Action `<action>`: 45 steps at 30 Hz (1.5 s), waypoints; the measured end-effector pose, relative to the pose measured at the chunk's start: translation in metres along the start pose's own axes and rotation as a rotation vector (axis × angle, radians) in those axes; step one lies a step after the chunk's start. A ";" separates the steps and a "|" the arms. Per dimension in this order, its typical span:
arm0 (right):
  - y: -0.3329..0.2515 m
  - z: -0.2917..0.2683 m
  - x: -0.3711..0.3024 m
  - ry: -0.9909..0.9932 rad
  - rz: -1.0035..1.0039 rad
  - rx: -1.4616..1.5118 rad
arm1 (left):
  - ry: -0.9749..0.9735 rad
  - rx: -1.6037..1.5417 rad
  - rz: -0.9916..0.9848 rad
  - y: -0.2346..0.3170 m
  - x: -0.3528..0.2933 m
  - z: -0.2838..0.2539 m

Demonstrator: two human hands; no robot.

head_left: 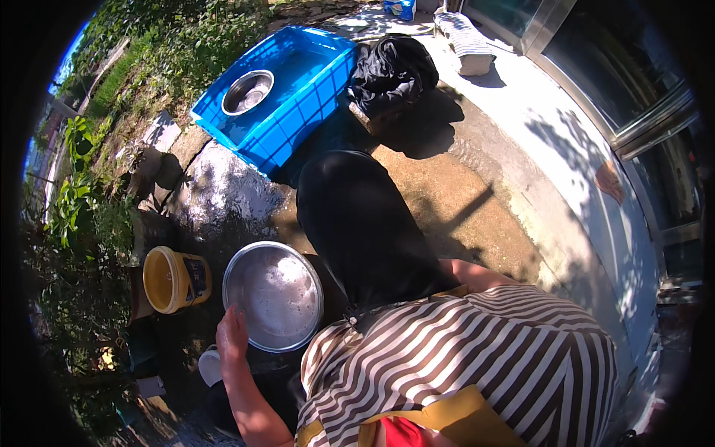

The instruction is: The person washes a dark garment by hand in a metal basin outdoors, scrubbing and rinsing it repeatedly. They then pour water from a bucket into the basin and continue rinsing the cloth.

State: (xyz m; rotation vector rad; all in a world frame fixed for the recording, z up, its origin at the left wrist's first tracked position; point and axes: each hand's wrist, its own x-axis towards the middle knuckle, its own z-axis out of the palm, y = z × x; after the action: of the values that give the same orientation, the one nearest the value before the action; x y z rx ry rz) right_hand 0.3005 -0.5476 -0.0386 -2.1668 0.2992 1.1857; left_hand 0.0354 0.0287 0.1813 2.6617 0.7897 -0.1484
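Note:
A wide silver metal basin (279,302) stands on the wet ground by my left leg, with some light grey, cloudy water in it. My left hand (232,333) is at its left rim, fingers drawn together and closed over the edge. Part of my right forearm (477,276) shows beside my thigh, while the hand itself is hidden behind my black-trousered leg (365,231). Left of the basin is a yellow plastic bucket (177,279), its opening turned toward the left. A small white container (211,366) lies below it, partly covered by my forearm.
A large blue plastic tub (298,112) of water stands ahead, a steel bowl (248,92) floating inside. Black cloth or plastic (393,73) is heaped beside it. Green plants (78,194) border the left side. A pale step (581,171) and glass doors (618,67) run along the right.

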 end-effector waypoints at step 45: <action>-0.461 0.061 -0.234 0.353 -1.701 0.119 | 0.107 -0.984 -1.183 -0.329 -0.056 0.106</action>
State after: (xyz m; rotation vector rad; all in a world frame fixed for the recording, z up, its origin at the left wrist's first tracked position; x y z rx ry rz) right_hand 0.3467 -0.1786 0.3262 -1.5718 -1.1021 -0.1942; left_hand -0.1906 0.2179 -0.0074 1.0827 1.7747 0.0868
